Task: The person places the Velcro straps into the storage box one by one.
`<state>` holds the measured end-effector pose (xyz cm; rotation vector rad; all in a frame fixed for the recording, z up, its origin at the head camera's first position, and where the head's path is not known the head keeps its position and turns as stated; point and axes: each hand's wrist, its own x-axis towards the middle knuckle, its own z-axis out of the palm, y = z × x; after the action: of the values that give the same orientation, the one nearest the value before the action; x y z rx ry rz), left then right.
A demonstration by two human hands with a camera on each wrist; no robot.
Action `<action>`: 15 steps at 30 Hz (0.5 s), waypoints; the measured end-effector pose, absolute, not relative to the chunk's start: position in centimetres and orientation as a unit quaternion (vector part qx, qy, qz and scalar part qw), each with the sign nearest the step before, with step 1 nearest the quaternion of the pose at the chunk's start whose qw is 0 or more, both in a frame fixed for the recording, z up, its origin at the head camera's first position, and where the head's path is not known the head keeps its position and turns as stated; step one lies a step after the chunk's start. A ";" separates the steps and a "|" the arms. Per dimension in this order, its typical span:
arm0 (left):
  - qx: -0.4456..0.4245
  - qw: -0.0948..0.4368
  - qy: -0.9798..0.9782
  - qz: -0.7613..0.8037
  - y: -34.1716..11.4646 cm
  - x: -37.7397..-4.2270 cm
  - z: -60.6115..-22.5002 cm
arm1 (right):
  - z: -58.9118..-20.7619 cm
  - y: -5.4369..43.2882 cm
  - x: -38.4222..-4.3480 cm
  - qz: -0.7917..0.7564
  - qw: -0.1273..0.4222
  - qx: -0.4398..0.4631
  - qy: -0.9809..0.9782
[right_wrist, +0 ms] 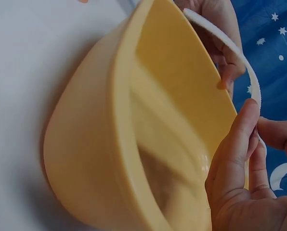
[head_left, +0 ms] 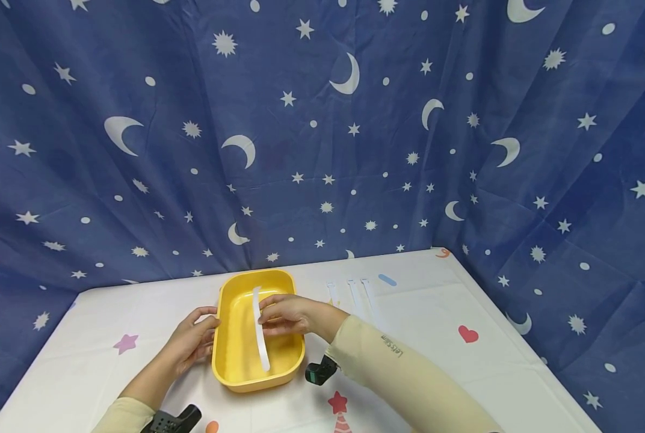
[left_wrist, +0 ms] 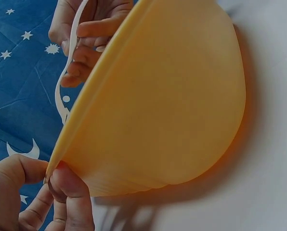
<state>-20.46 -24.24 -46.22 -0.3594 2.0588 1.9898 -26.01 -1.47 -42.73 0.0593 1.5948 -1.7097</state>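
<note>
Head view: on the table (head_left: 506, 373) I see the yellow tub (head_left: 241, 355), its rim (left_wrist: 84, 103) pinched by the left hand (head_left: 191, 340); the right hand (head_left: 287, 314) pinches the white strip (head_left: 261, 346) mid-length over the tub. I'd steady the rim and grip lightly, avoiding creases.

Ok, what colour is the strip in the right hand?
The strip is white, clearest in the head view.

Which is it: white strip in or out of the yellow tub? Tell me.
Out: the right hand pinches the white strip over the yellow tub, and both wrist views show it above the rim.
</note>
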 end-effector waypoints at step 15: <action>-0.121 0.132 0.708 0.683 -24.3 -20.5 -46.3 | -44.1 -2.9 -25.5 -0.684 0.367 0.023 0.630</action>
<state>-20.48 -24.33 -46.26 -0.3518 2.0548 1.9824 -25.51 -2.91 -44.10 0.0581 1.6190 -1.7559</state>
